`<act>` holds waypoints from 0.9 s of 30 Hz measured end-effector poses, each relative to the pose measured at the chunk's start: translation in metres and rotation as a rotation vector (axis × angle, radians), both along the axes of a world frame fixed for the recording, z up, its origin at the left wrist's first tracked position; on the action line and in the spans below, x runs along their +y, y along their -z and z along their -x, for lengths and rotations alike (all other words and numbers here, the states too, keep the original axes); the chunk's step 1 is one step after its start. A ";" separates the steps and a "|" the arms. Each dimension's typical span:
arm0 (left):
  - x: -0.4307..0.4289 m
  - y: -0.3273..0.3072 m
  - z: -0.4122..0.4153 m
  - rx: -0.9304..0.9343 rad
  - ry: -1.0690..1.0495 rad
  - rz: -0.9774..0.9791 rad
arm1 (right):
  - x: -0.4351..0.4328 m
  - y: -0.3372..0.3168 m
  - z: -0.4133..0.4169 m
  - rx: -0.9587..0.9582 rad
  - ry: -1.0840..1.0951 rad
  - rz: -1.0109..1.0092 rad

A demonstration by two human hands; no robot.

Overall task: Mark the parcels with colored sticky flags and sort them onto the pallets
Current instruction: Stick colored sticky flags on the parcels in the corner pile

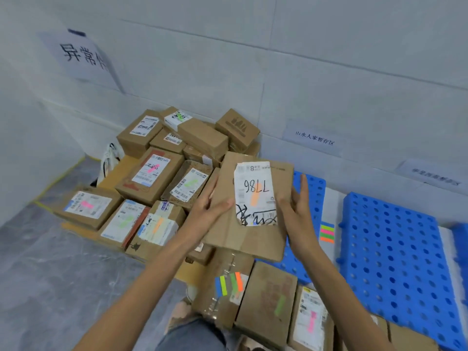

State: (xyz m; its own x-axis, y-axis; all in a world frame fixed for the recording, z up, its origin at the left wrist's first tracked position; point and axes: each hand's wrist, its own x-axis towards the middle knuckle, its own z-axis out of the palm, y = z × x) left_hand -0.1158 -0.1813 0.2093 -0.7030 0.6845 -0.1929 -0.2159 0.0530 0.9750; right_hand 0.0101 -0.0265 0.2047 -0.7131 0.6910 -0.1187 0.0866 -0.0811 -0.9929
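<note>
Our left hand (210,206) and right hand (297,209), fingers straight, press flat against opposite edges of the flat brown cardboard parcel (249,211). It is orange-flagged and held aloft beside the perforated blue plastic pallet (314,191). We should squeeze evenly, keep it level and lower it flat.

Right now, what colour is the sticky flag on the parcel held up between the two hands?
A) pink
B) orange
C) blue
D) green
B: the flag stuck on the white label of the held parcel is orange.
</note>
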 end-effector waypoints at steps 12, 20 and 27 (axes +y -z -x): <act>-0.139 -0.016 0.223 0.135 -0.243 0.187 | -0.140 -0.005 0.206 -0.058 -0.397 0.110; -0.225 0.013 0.423 0.415 -0.224 0.520 | -0.232 0.011 0.400 -0.166 -0.457 0.171; -0.228 0.083 0.493 0.360 -0.154 0.648 | -0.255 0.055 0.469 -0.345 -0.365 0.293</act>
